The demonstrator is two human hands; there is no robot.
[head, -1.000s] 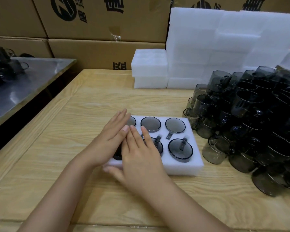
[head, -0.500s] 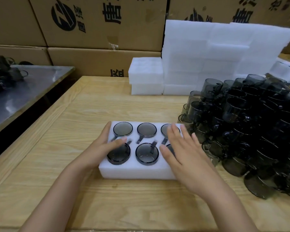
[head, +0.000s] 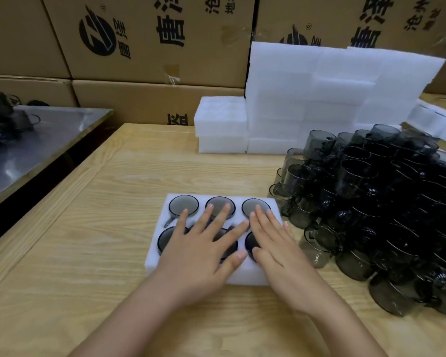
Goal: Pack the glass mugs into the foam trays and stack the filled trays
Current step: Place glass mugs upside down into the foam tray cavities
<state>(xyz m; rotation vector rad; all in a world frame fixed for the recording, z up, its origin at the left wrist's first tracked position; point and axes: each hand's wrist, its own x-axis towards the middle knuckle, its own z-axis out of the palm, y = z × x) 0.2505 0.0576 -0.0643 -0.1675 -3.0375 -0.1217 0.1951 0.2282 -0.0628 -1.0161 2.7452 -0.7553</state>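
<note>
On the table [head: 88,228] my left hand [head: 204,249] and right hand [head: 277,249] rest flat, fingers straight, on one full tray [head: 153,264]; mugs [head: 384,215] heaped at right await packing.

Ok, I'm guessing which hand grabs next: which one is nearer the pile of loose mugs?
Right. The right hand lies flat on the right end of the foam tray, beside the mug pile; the left hand rests on its middle, farther away.
</note>
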